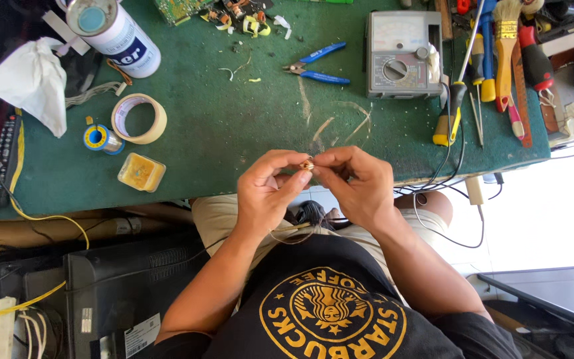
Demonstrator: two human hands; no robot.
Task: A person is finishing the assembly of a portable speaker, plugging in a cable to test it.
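My left hand [268, 189] and my right hand [357, 183] meet at the near edge of the green workbench [234, 133]. Together their fingertips pinch a small copper-coloured part [307, 164], which looks like a tiny wire coil. Thin copper wire [293, 233] trails from under my left palm down over my lap. Both hands hover just off the bench edge, above my knees. Most of the small part is hidden by my fingers.
On the bench lie blue-handled pliers [317, 66], a grey analog meter [403, 53], a masking tape roll [139, 118], a solder spool [101, 138], a yellow flux tin [141, 172], a white can [117, 33], a tissue [31, 80], and screwdrivers and brushes [493, 60] at right.
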